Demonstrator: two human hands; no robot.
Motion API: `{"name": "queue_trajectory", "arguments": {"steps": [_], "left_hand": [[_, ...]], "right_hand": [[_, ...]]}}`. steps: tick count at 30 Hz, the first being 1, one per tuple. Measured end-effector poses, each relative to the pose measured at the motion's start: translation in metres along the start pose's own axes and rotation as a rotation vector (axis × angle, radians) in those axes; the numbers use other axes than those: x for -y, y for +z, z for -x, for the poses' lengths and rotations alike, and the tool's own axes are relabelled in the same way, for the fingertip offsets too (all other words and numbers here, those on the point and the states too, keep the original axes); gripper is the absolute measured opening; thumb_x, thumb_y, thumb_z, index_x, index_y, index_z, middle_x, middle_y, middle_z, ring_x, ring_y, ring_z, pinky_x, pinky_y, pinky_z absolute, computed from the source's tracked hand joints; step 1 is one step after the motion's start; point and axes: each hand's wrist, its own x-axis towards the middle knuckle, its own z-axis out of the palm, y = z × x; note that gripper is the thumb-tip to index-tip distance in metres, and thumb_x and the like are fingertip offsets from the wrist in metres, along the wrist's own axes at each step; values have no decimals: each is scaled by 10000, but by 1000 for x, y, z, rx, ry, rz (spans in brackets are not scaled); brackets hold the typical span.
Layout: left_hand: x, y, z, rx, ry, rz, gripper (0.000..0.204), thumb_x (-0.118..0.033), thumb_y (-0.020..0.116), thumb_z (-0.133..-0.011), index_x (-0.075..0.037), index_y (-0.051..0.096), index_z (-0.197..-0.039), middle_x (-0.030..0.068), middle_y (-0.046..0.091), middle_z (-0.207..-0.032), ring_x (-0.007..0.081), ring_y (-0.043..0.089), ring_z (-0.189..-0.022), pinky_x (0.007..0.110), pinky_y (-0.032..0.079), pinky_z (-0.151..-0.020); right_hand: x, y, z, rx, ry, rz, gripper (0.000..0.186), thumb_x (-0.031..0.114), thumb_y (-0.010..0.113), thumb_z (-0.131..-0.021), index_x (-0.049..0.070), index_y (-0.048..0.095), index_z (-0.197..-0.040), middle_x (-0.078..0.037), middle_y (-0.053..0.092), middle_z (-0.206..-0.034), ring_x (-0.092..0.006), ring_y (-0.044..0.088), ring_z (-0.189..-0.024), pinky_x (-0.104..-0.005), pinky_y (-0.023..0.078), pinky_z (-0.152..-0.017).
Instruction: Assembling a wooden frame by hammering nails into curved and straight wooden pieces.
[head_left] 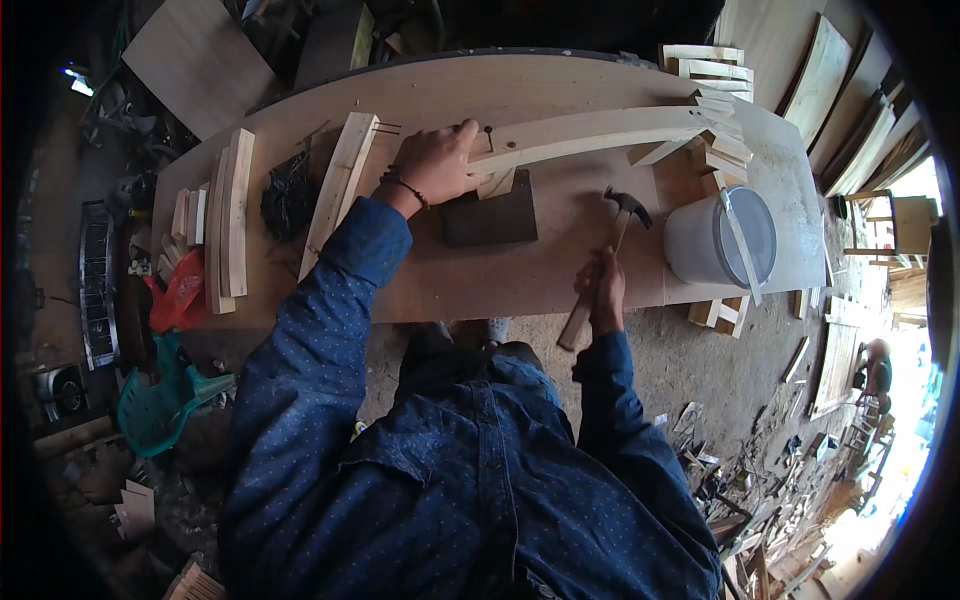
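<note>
My left hand (432, 165) grips the near left end of a long pale wooden bar (590, 128), thumb on top. A nail (489, 136) stands up out of the bar just beyond my fingers. Under this end, a short wood piece (497, 184) shows beside a dark rectangular block (490, 216) on the table. My right hand (603, 285) is closed around the wooden handle of a claw hammer (628, 205). Its dark head is held over the table, to the right of the block and apart from the nail. The bar's far right end lies by stacked wood pieces (722, 140).
The worktable (590, 270) carries a whitish bucket (712, 240) at right with a thin strip across it. At left lie a bar with protruding nails (340, 185), a black plastic bag (288, 195), stacked bars (236, 215) and a red bag (180, 290). A teal plastic chair (160, 400) stands below.
</note>
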Motion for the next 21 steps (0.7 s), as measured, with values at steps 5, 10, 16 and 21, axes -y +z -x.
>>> {"name": "queue_trajectory", "arguments": {"steps": [5, 10, 16, 21], "left_hand": [[12, -1, 4, -71, 115, 133, 515, -282, 785, -753, -45, 537, -1137, 197, 653, -1101, 404, 642, -1006, 474, 531, -836], [27, -2, 17, -123, 106, 305, 456, -229, 772, -769, -69, 526, -1118, 164, 655, -1082, 395, 643, -1001, 474, 529, -809], [22, 11, 22, -236, 56, 262, 509, -284, 800, -748, -78, 498, -1103, 128, 669, -1086, 350, 666, -985, 463, 552, -769], [17, 22, 21, -326, 16, 370, 551, -331, 825, -733, -76, 494, -1093, 133, 674, -1079, 354, 667, -990, 455, 555, -777]], "right_hand": [[43, 35, 95, -36, -64, 440, 316, 159, 551, -938, 24, 518, -1222, -15, 499, -656, -119, 492, -454, -267, 409, -387], [124, 92, 159, 166, -502, 510, 420, 32, 520, -906, 36, 473, -1324, 8, 503, -686, -77, 491, -481, -224, 404, -412], [134, 141, 196, 95, -652, 660, 376, 43, 525, -958, 23, 463, -1328, 4, 508, -695, -66, 494, -487, -228, 398, -404], [114, 154, 201, -108, -417, 875, 246, 85, 586, -961, 53, 500, -1189, -6, 518, -696, -78, 494, -482, -244, 421, -410]]}}
